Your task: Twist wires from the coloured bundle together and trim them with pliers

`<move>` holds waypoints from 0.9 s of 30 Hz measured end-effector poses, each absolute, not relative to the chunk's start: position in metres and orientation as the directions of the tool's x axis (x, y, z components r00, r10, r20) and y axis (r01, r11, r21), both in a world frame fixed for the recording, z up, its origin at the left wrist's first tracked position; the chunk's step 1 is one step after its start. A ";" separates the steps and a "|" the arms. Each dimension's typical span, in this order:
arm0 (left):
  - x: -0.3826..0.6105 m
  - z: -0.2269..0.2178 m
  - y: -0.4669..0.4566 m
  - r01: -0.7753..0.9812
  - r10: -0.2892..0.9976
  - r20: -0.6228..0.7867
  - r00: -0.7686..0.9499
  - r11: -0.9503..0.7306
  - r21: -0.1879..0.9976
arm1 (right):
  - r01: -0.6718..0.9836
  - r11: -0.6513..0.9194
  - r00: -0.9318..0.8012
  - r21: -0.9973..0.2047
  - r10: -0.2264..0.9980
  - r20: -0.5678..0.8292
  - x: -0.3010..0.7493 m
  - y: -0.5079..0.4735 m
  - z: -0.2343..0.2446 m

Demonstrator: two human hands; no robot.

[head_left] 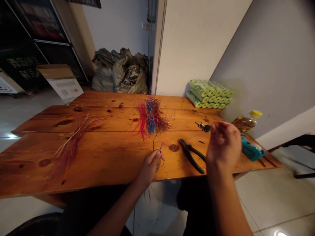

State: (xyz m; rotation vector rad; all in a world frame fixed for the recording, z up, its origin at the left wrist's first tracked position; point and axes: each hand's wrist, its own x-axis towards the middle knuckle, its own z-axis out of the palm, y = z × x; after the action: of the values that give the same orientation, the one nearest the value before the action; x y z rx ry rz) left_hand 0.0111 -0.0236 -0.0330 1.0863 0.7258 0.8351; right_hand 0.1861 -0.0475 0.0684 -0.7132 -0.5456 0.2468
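Left hand (152,164) pinched thin strands (161,146) left of pliers (188,150); blurred right hand (225,142) hovered right of pliers, grip impossible to tell; colourful fibres (150,116) lay beyond pliers, leftward

The dark panel (22,67) reads "青岛" and, seemingly, "鲜活" below.

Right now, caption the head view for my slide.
Left hand pinching thin strands, right hand raised near pliers, over a wooden table.
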 end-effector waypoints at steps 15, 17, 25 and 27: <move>0.008 -0.031 -0.024 -0.274 0.907 0.009 0.421 0.118 0.954 | -0.254 -0.109 0.092 -0.961 0.986 -0.136 0.177 -0.038 0.044; 0.006 -0.031 -0.026 -0.246 0.887 0.016 0.461 0.110 0.963 | -0.384 -0.052 0.100 -0.922 0.990 -0.097 0.169 -0.032 0.040; 0.005 -0.023 -0.038 -0.175 0.809 -0.005 0.587 0.133 0.976 | -0.542 0.296 0.427 -0.786 0.903 0.045 0.185 -0.041 0.057; 0.006 -0.023 -0.039 -0.180 0.804 -0.006 0.595 0.140 0.974 | -0.524 0.295 0.404 -0.799 0.912 0.072 0.184 -0.045 0.064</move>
State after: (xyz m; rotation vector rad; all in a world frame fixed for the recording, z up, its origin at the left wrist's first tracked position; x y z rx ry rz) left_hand 0.0059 -0.0386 -0.0225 1.2333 0.6274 0.7818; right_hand 0.1839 -0.0447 0.0636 -0.7799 -0.5908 1.0326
